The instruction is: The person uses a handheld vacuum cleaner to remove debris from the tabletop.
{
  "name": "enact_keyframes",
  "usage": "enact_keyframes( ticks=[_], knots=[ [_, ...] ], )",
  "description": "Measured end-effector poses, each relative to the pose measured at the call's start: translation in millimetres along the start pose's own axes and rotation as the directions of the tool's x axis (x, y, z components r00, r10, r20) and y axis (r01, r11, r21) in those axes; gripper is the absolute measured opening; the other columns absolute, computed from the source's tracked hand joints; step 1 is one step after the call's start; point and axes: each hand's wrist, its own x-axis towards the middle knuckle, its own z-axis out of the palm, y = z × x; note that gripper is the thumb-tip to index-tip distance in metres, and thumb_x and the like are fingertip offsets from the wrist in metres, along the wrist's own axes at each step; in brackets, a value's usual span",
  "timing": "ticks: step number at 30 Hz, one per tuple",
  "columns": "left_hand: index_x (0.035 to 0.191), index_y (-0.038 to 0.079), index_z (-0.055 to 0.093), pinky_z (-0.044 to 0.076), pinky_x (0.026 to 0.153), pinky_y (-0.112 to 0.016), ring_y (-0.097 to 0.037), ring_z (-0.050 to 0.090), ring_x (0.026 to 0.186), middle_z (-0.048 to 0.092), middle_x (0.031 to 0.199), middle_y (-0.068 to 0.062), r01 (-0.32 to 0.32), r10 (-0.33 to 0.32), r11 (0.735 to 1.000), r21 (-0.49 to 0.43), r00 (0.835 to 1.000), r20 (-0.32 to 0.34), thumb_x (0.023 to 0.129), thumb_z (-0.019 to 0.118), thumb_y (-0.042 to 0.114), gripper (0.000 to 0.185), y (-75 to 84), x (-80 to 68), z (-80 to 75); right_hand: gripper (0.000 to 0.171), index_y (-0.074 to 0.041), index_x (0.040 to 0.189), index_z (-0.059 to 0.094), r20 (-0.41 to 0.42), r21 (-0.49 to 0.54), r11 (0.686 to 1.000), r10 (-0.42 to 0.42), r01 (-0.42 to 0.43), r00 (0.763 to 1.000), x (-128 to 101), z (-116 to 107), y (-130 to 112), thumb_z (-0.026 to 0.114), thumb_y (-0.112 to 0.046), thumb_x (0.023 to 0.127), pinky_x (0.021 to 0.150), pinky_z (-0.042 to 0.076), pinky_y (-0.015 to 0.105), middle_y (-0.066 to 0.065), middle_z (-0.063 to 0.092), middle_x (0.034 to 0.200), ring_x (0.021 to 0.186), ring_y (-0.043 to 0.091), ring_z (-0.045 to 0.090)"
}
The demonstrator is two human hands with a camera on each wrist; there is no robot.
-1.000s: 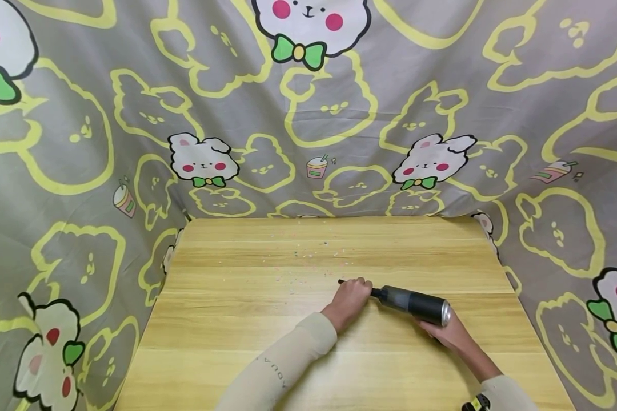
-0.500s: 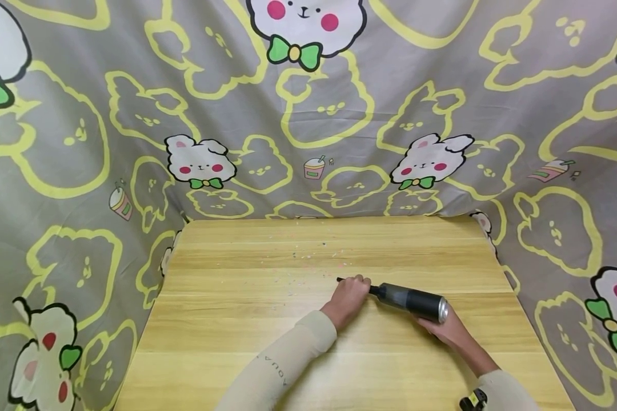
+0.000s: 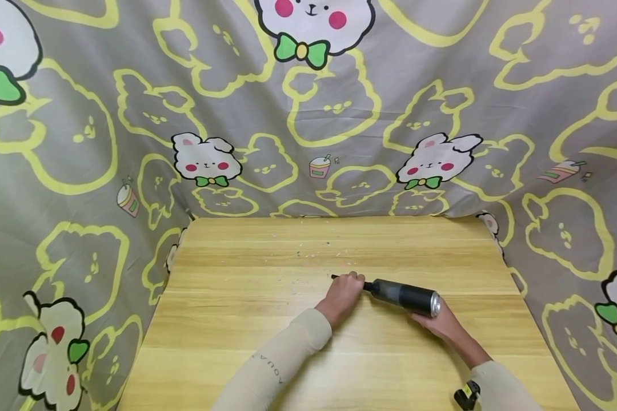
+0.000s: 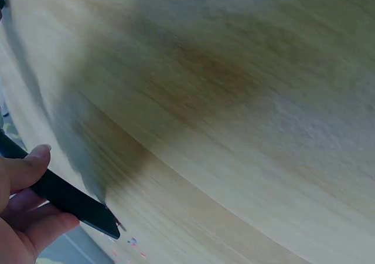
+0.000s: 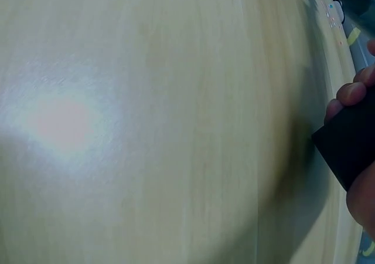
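Note:
A small black handheld vacuum [image 3: 403,296] with a silver rear end lies low over the wooden table [image 3: 236,342], its thin nozzle [image 3: 335,277] pointing left. My left hand [image 3: 343,292] grips the nozzle near its tip; in the left wrist view the black nozzle [image 4: 73,200] runs between thumb and fingers. My right hand [image 3: 439,322] holds the vacuum's body from below, and its fingers [image 5: 350,95] curl round the black body [image 5: 350,144] in the right wrist view. Tiny coloured crumbs [image 3: 313,251] are scattered just beyond the nozzle.
A grey cloth with yellow outlines and white bunnies [image 3: 308,114] hangs behind and at both sides of the table. Bare wood lies left of and in front of my hands. A few crumbs [image 4: 132,243] show by the nozzle tip.
Both hands and the vacuum have shifted slightly left and away from me along the table, toward the crumbs. The grips are unchanged.

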Motion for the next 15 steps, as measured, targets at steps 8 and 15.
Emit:
enact_keyframes(
  ticks=[8,15],
  knots=[
    [0.101,0.007,0.076,0.059,0.058,-0.019,-0.013,0.072,0.068,0.076,0.086,-0.005,0.015,-0.015,1.000,-0.017,1.000,0.001,0.090,0.074,-0.004,0.016,-8.3,-3.2,0.3,0.048,0.007,0.118,0.065,-0.021,-0.066,0.998,-0.025,0.024,0.999,8,7,-1,0.088,0.000,0.076,0.082,0.055,0.021,-0.017,0.067,0.099,0.089,-0.013,0.058],
    [0.100,0.007,0.076,0.059,0.060,-0.018,-0.013,0.073,0.072,0.077,0.088,-0.005,0.015,-0.015,1.000,0.000,1.000,-0.025,0.093,0.072,-0.003,0.013,-12.7,-4.7,1.8,0.046,0.006,0.116,0.067,-0.023,-0.076,0.996,-0.053,0.052,0.998,12,12,2,0.087,0.003,0.075,0.081,0.055,0.020,-0.025,0.064,0.098,0.089,-0.014,0.058]
  ],
)
